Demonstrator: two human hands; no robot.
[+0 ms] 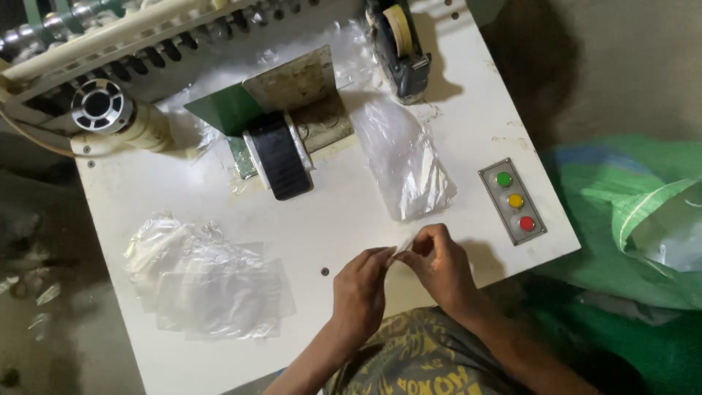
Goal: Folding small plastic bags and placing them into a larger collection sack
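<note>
My left hand and my right hand meet at the near edge of a white machine table. Both pinch a small clear plastic piece between their fingertips. Just beyond the hands lies a clear plastic bag. A loose heap of clear plastic bags lies to the left of my left hand.
A black-topped block with a green metal plate sits mid-table, a roller shaft at the back left, a tape dispenser at the back. A panel of green, yellow and red buttons is at right. A green sack lies beside the table.
</note>
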